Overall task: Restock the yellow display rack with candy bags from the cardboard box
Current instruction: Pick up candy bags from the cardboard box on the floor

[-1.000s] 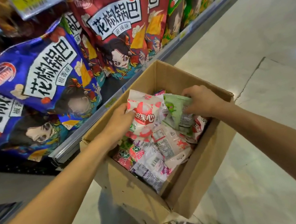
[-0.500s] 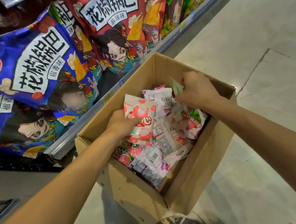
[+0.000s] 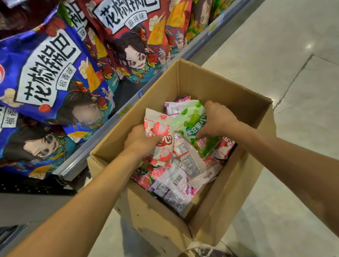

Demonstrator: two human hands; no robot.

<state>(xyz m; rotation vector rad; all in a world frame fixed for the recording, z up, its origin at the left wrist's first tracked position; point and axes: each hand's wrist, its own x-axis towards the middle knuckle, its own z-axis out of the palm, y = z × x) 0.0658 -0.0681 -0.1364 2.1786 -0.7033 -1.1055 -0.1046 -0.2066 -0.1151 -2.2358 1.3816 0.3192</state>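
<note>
2 hands are engaged inside the cardboard box (image 3: 218,78), which sits at 5 o'clock of the shelf edge (image 3: 94,151); its support is not clearly shown. The left hand (image 3: 141,141) is closed round a pink candy bag (image 3: 157,121). The right hand (image 3: 220,119) is curled over a green candy bag (image 3: 192,125), thumb pinched beneath, at 3 o'clock of the pink one, and the 2 bags touch. Loose candy bags (image 3: 177,181) are heaped below, toward 6 o'clock. The step in hand is judged to be pick-up from the box. The yellow display rack is not in view. Both bags are next to be lifted clear of the box walls and carried to the rack, which must first be located. The large snack bags (image 3: 39,76) at 10 o'clock are to be left undisturbed.
</note>
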